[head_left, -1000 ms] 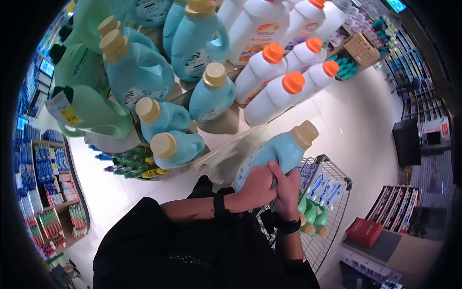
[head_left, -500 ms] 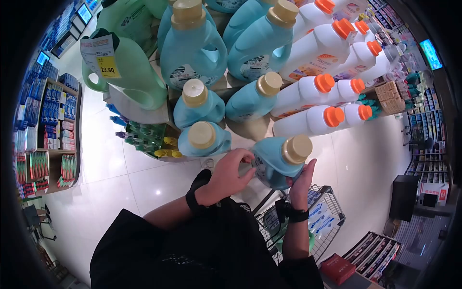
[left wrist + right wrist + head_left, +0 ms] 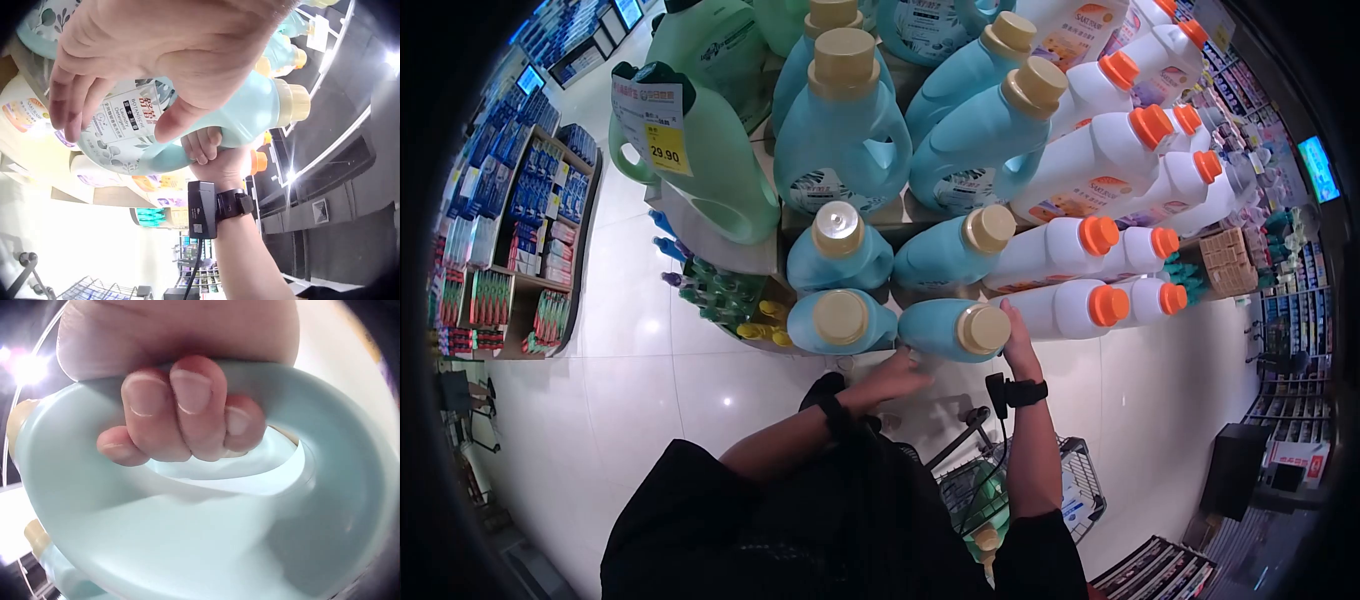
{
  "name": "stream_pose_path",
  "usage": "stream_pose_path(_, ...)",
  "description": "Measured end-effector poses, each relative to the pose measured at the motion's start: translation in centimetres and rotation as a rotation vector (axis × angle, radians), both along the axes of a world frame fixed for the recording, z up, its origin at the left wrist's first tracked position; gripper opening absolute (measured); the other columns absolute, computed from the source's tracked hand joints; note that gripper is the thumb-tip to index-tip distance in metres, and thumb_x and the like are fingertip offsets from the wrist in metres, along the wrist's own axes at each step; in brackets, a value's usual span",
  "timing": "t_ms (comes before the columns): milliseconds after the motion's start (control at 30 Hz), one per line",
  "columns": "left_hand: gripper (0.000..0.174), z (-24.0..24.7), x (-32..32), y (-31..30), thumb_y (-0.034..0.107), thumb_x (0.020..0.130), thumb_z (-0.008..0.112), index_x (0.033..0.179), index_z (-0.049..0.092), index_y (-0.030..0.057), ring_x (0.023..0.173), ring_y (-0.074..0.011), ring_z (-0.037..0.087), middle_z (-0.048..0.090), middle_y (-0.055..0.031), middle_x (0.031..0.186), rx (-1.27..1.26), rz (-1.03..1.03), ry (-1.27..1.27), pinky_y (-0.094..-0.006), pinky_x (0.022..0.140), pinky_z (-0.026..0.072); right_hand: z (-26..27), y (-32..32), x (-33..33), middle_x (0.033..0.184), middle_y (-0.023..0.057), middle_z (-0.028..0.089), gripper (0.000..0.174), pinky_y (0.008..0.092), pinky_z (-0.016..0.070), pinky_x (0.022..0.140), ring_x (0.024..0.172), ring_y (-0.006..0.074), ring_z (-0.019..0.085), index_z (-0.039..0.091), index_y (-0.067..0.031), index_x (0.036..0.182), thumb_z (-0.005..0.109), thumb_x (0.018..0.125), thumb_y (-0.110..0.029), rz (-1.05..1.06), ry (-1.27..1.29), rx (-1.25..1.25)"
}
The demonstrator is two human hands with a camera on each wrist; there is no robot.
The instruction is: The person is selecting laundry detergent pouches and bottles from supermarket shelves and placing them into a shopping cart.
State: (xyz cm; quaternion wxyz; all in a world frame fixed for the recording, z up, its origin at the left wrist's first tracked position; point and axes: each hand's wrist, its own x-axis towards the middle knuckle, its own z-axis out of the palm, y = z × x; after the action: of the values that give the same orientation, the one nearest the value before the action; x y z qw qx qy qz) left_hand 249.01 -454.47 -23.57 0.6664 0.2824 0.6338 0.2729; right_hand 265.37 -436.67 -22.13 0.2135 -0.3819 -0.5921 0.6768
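Note:
A light-blue laundry detergent bottle (image 3: 935,325) with a gold cap (image 3: 984,330) stands at the front of the display, beside a matching bottle (image 3: 820,322). My right hand (image 3: 181,412) grips it by the handle, fingers curled through the opening. In the head view the right hand (image 3: 1018,345) is at its right side, next to the cap. My left hand (image 3: 892,380) is low at the bottle's near left. The left wrist view shows this hand (image 3: 175,50) with loosely bent fingers over the printed label (image 3: 128,119), thumb apart from the other fingers.
More blue bottles (image 3: 845,130) stand behind, with white orange-capped bottles (image 3: 1050,310) to the right. A green bottle (image 3: 700,175) with a price tag (image 3: 653,128) is at the left. Below my right arm is a wire shopping cart (image 3: 1080,480) holding green bottles.
The detergent bottle has moved from in front of me, over the cart, forward to the display's front row. My left hand came off its side, and my right hand has kept hold.

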Motion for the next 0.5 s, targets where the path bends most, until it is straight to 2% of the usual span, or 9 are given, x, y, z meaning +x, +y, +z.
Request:
stream_pose_path(67,0.092,-2.8,-1.5,0.5,0.032,0.084,0.070,0.148,0.018,-0.0076,0.112,-0.0262,0.058,0.050,-0.0239,0.134,0.050,0.013,-0.017,-0.0357,0.089,0.0492,1.7,0.0,-3.3,0.058,-0.0036,0.053,0.058,0.0254,0.0374,0.051,0.054,0.0048,0.047,0.061,-0.0058,0.065,0.043,0.101,-0.047,-0.049,0.057,0.077)
stream_pose_path(133,0.088,-3.3,-2.5,1.2,0.031,0.084,0.070,0.147,0.023,-0.0083,0.113,-0.0275,0.059,0.051,-0.0244,0.134,0.122,0.018,-0.018,-0.0371,0.089,0.0494,1.2,0.9,-4.5,0.058,-0.0036,0.053,0.053,0.0254,0.0373,0.053,0.056,0.0050,0.047,0.061,-0.0053,0.065,0.047,0.101,-0.042,-0.066,0.063,0.110)
stream_pose_path(200,0.055,-3.4,-2.0,1.8,0.029,0.085,0.067,0.125,0.055,-0.0069,0.095,-0.0206,0.064,0.066,-0.0154,0.110,0.136,-0.009,0.012,-0.0330,0.080,0.0496,0.9,1.6,-4.4,0.059,-0.0037,0.053,0.049,0.0255,0.0371,0.055,0.057,0.0053,0.046,0.060,-0.0049,0.065,0.051,0.100,-0.037,-0.084,0.070,0.142)
stream_pose_path(300,0.046,-3.8,0.9,3.4,0.027,0.086,0.066,0.117,0.062,-0.0066,0.096,-0.0193,0.063,0.067,-0.0146,0.108,0.211,0.102,0.103,-0.0336,0.081,0.0496,-0.6,3.4,-2.4,0.063,-0.0005,0.057,0.046,0.0249,0.0372,0.057,0.061,0.0073,0.049,0.061,-0.0014,0.065,0.051,0.099,-0.030,-0.224,0.269,0.110)
stream_pose_path(333,0.046,-3.6,0.5,5.4,0.027,0.086,0.066,0.117,0.062,-0.0066,0.096,-0.0193,0.063,0.067,-0.0146,0.108,0.225,0.088,0.111,-0.0336,0.081,0.0496,-1.3,4.9,-2.4,0.063,-0.0005,0.057,0.046,0.0249,0.0372,0.057,0.061,0.0073,0.049,0.061,-0.0014,0.065,0.051,0.099,-0.030,-0.236,0.280,0.124)
stream_pose_path(400,0.047,-3.1,-0.8,7.1,0.027,0.085,0.068,0.118,0.062,-0.0065,0.100,-0.0214,0.063,0.067,-0.0154,0.111,0.052,0.026,0.025,-0.0355,0.088,0.0479,-2.2,5.9,-2.9,0.066,0.0021,0.060,0.046,0.0257,0.0379,0.059,0.061,0.0088,0.050,0.064,0.0015,0.070,0.051,0.100,-0.031,-0.381,0.220,0.121)
stream_pose_path(433,0.051,-2.9,-1.3,7.4,0.029,0.086,0.066,0.121,0.059,-0.0069,0.099,-0.0227,0.063,0.068,-0.0166,0.109,0.059,0.009,0.059,-0.0374,0.088,0.0475,-2.3,6.0,-3.3,0.070,0.0052,0.064,0.050,0.0266,0.0419,0.065,0.063,0.0113,0.054,0.066,0.0040,0.076,0.045,0.102,-0.033,-0.396,0.164,0.129)
stream_pose_path(467,0.051,-3.1,-1.5,7.4,0.029,0.086,0.066,0.121,0.059,-0.0069,0.099,-0.0227,0.063,0.068,-0.0166,0.109,0.062,-0.013,0.064,-0.0374,0.088,0.0475,-2.5,5.6,-3.9,0.070,0.0052,0.064,0.050,0.0266,0.0419,0.065,0.063,0.0113,0.054,0.066,0.0040,0.076,0.045,0.102,-0.033,-0.418,0.170,0.132)
stream_pose_path(500,0.058,-3.6,-1.4,7.5,0.032,0.086,0.066,0.126,0.054,-0.0075,0.102,-0.0267,0.063,0.067,-0.0191,0.110,0.132,-0.038,0.079,-0.0387,0.090,0.0472,-1.5,5.2,-4.6,0.071,0.0051,0.065,0.054,0.0272,0.0439,0.068,0.065,0.0124,0.057,0.067,0.0044,0.077,0.041,0.103,-0.034,-0.461,0.186,0.109)
